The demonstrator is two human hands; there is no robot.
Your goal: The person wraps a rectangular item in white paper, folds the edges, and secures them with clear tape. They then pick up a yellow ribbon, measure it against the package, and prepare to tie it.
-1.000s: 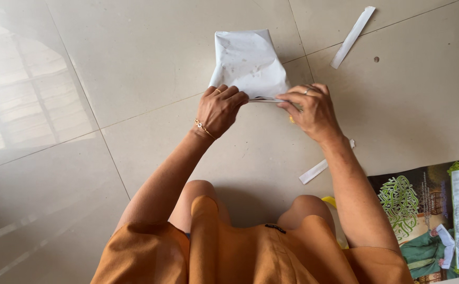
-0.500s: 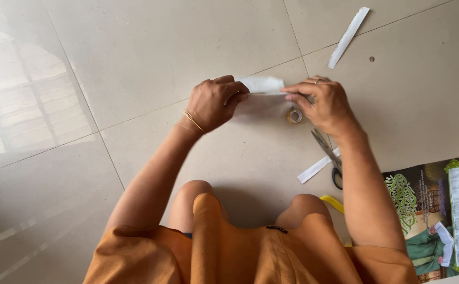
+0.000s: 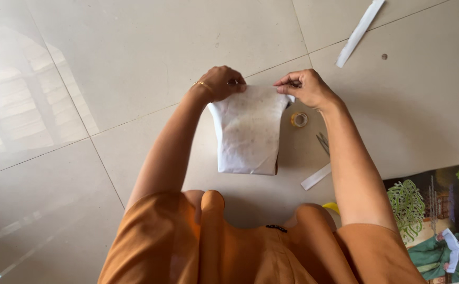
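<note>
White paper-wrapped parcel (image 3: 249,138) lies on beige tiled floor (image 3: 134,63), between knees and hands. Left hand (image 3: 220,82) pinches far-left paper corner; right hand (image 3: 304,85) pinches far-right corner. Judgement: keep even tension, corners level, crease flat. Tape roll (image 3: 299,119) just beside parcel.

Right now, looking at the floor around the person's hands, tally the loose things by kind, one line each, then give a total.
White paper-wrapped parcel, held by the left hand and right hand: 1
White paper strips: 2
Tape roll: 1
Scissors, partly hidden: 1
Printed poster: 1
Total: 6
</note>
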